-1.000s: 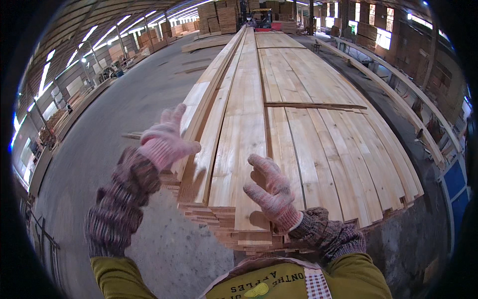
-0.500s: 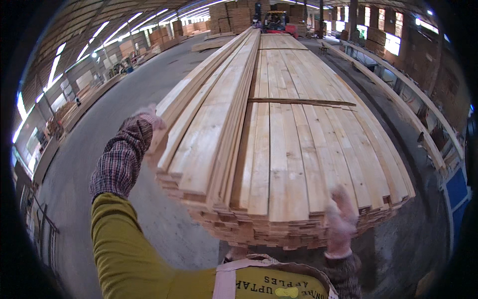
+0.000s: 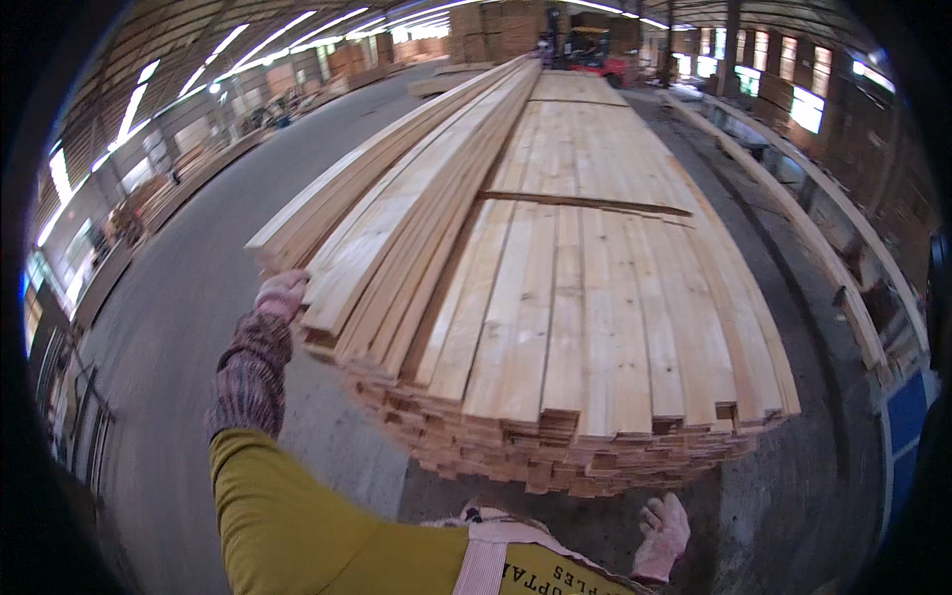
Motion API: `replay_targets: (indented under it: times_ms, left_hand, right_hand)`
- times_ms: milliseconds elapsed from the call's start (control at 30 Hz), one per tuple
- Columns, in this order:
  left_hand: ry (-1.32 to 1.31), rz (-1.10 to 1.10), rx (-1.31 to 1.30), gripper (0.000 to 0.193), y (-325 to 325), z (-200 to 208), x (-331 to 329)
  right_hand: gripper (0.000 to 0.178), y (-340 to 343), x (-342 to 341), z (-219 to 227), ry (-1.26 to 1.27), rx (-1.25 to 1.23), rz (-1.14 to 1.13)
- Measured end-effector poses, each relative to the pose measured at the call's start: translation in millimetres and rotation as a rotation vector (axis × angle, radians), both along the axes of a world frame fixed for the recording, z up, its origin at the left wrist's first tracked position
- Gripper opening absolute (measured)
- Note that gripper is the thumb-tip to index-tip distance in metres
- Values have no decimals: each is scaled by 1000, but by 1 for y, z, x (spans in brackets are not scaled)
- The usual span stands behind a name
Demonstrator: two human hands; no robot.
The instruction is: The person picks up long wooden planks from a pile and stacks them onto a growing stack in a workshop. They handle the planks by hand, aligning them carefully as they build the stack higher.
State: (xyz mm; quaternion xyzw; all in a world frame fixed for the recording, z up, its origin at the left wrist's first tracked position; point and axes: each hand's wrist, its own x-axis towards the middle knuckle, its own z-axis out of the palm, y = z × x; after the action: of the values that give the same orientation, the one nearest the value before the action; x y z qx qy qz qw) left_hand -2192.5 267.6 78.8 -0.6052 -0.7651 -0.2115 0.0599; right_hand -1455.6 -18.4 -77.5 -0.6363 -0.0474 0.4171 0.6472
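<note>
My left hand, in a pale pink glove, is closed at the near end of the leftmost boards on top of a long lumber stack. Its fingertips are partly hidden against the wood. These raised boards run lengthwise in layers, their near ends uneven. To their right lies a flat layer of pale planks, side by side. My right hand, gloved too, hangs below the near end of the stack, apart from it. Its fingers are loosely bent and spread, with nothing in them.
A thin dark wooden strip crosses the planks. Long beams run along the right, with a blue panel nearer me. A red vehicle stands beyond the stack's far end, near stacked timber. Grey floor stretches along the left.
My right hand has dropped from the near plank ends to below the stack. The left hand has come lower, to the end of the leftmost boards, which now stick out farther left.
</note>
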Motion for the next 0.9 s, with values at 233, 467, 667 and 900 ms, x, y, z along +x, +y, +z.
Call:
replay_targets:
  times_ms: [233,467,667,900]
  left_hand:
    - [131,229,-381,33,31,30,21]
    - [30,-188,135,46,106,82,224]
    - [-702,-985,-124,45,138,47,574]
    - [76,-1806,-214,48,-62,53,1023]
  right_hand:
    - [46,39,8,35,-57,167,262]
    - [39,23,74,33,-175,223,239]
    - [46,-35,183,12,-116,100,115]
    - [52,-214,372,-5,-302,-150,-336]
